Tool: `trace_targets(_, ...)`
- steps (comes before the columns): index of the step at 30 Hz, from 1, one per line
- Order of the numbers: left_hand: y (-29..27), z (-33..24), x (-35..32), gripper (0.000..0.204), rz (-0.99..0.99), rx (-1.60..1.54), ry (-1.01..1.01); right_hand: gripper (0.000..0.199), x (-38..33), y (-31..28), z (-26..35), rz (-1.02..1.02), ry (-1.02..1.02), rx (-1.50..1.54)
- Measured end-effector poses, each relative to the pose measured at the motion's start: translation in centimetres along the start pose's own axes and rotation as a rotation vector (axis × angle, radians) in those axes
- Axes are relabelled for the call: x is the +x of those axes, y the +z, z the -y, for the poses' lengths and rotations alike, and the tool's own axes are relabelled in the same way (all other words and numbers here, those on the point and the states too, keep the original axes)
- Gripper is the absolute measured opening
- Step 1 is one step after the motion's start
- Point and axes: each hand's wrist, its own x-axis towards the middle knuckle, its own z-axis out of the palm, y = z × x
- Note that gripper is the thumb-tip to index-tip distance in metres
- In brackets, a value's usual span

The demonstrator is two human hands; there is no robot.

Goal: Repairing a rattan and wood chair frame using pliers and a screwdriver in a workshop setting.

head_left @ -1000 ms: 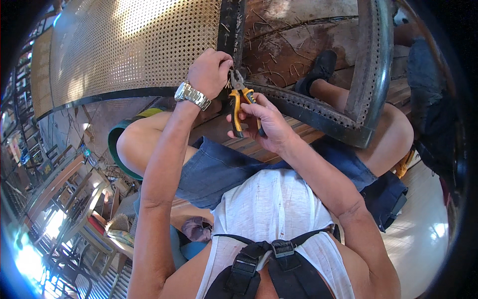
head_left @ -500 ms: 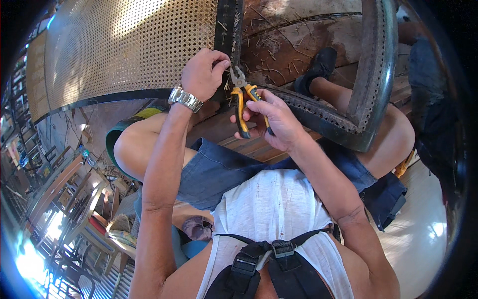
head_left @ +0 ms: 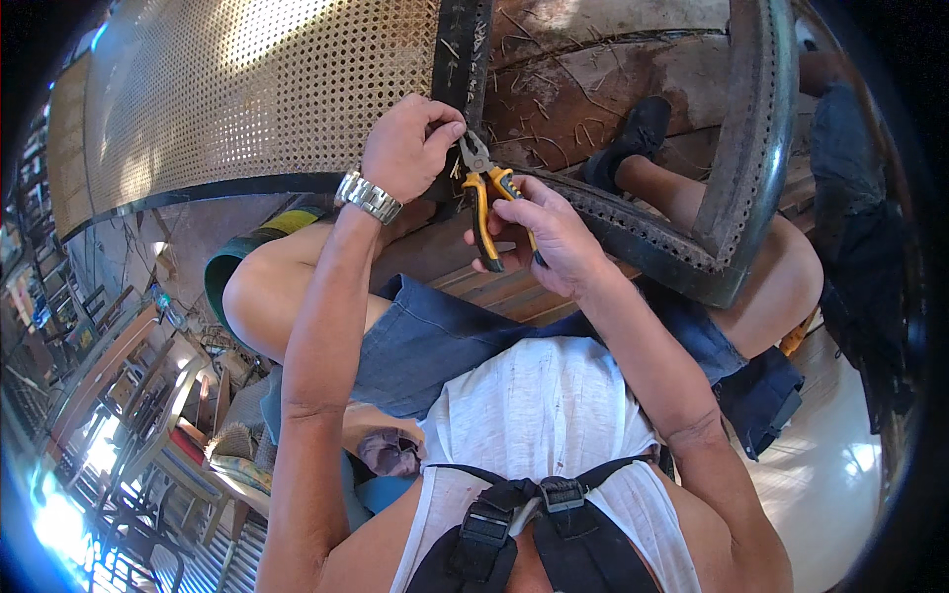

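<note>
Yellow, black and grey pliers [head_left: 478, 203], tan cane panel [head_left: 267, 109] in open lattice weave, dotted dark-brown and glossy-black frame [head_left: 756, 119], silver watch [head_left: 368, 196], faded blue shorts [head_left: 435, 346], white top [head_left: 534, 415]

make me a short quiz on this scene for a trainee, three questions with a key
1. Which hand grips the metal pliers with yellow-and-black handles?
2. True or false: the silver metal-link wristwatch is worn on the left arm.
3. Fill in: in the picture, the tan woven cane panel lies to the ____ of the dark, angular frame bar lined with small holes.

Key:
1. The right hand
2. True
3. left
</note>
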Motion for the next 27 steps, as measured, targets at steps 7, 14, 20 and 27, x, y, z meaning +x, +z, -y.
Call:
trace_targets(7,-0.3,-0.5,-0.4,0.014,0.014,-0.070,0.042,0.035,0.0,0.7,-0.3,-0.059,-0.021,0.024)
trace_targets(14,-0.2,-0.4,-0.5,0.010,0.009,-0.046,0.107,0.028,0.2,1.7,-0.3,-0.108,0.014,0.035)
trace_targets(20,0.0,-0.4,-0.8,0.010,-0.037,-0.057,0.188,0.031,0.7,0.2,1.3,0.080,0.181,0.147)
trace_targets(27,1.6,-2.9,-5.0,0.020,-0.360,-0.087,-0.083,0.028,3.0,-1.5,-0.9,0.197,0.313,0.237)
